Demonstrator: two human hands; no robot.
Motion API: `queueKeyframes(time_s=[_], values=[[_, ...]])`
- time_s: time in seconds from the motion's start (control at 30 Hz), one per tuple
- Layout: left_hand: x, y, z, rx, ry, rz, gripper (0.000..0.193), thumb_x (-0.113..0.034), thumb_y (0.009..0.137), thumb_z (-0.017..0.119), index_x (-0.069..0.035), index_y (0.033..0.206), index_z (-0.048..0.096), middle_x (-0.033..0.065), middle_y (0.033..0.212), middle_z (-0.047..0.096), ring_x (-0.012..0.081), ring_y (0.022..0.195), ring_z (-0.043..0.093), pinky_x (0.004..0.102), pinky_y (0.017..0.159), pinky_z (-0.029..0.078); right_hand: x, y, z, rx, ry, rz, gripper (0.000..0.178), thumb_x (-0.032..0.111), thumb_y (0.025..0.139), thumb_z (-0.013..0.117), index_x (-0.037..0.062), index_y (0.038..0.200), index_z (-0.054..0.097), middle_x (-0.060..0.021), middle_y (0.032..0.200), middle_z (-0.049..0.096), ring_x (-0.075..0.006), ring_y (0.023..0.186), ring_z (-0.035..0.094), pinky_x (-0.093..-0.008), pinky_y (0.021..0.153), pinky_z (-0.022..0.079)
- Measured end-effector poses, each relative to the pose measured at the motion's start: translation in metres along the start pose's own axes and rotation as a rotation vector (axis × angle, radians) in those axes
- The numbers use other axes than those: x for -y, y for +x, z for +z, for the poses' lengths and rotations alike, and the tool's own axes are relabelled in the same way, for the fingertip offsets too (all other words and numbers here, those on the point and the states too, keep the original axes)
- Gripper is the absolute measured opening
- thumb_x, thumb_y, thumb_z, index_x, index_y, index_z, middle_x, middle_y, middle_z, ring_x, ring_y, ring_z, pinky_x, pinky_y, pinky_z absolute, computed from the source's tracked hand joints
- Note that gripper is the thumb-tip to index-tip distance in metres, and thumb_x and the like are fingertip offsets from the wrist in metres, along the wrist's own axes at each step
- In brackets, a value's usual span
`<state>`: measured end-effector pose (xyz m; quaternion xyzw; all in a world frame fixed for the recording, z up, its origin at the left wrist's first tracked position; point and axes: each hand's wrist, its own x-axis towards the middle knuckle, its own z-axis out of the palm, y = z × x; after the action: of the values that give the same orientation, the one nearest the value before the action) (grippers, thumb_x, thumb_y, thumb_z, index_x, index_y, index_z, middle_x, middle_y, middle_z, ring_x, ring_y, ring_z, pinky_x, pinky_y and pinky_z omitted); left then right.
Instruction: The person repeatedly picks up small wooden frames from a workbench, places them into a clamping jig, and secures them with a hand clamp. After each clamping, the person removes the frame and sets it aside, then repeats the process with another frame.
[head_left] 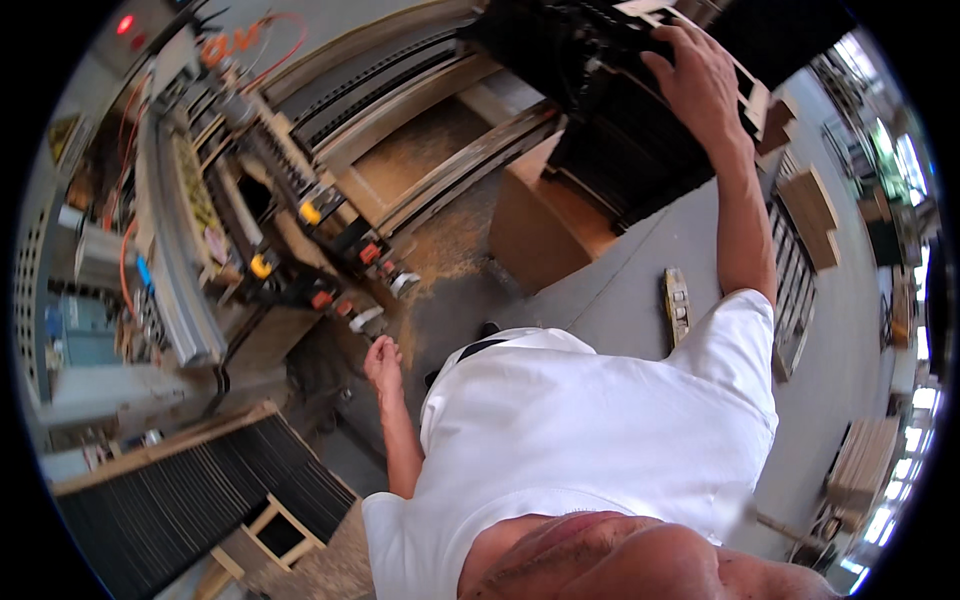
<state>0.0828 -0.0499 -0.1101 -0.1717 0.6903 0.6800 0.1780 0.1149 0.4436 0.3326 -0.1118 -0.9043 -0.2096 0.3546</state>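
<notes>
— So, where's the right hand (700,80)?

— Upper right of the frame, fingers spread flat on the stack of dark panels (610,110) sitting on a wooden crate (545,225).

— And the left hand (383,362)?

— Centre left, hanging loosely curled and holding nothing (close to the drilling machine (250,200)). More dark panels (200,490) lie at lower left.

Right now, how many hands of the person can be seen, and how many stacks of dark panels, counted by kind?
Hands: 2, the left hand hanging free near the machine, the right hand resting on the upper stack.
Stacks of dark panels: 2, the upper stack and the lower stack standing on edge in a wooden frame.
Total: 4
</notes>
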Motion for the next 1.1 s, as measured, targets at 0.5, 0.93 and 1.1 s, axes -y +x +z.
queueKeyframes(time_s=[0.5,0.93,1.1], values=[[-0.083,0.082,0.053,-0.021,0.011,0.233,0.021,-0.015,0.092,0.062,-0.002,0.107,0.063,0.003,0.086,0.064,0.0085,0.071,0.059,0.0219,0.061,0.049,-0.069,-0.012,0.011,0.204,0.348,0.272,0.025,0.021,0.09,0.063,0.0133,0.113,0.066,-0.0061,0.104,0.068,-0.0172,0.094,0.066,-0.0298,0.081,0.05],[-0.344,0.326,0.019,-0.087,-0.47,0.277,0.06,-0.03,0.097,0.052,0.0,0.144,0.028,0.0184,0.141,0.039,0.0302,0.131,0.039,0.0414,0.107,0.039,0.116,0.068,0.024,0.107,0.619,-0.095,0.022,-0.007,0.076,0.068,0.0024,0.096,0.067,-0.0103,0.104,0.068,-0.0267,0.098,0.064,-0.0342,0.086,0.05],[-0.381,0.473,-0.008,-0.098,-0.806,0.195,0.063,-0.033,0.096,0.056,-0.002,0.145,0.031,0.0123,0.123,0.048,0.019,0.08,0.04,0.0361,0.107,0.026,0.175,0.093,0.06,0.222,0.753,-0.122,0.022,-0.006,0.072,0.07,0.0026,0.091,0.066,-0.0104,0.099,0.068,-0.0288,0.091,0.063,-0.0363,0.079,0.051]])
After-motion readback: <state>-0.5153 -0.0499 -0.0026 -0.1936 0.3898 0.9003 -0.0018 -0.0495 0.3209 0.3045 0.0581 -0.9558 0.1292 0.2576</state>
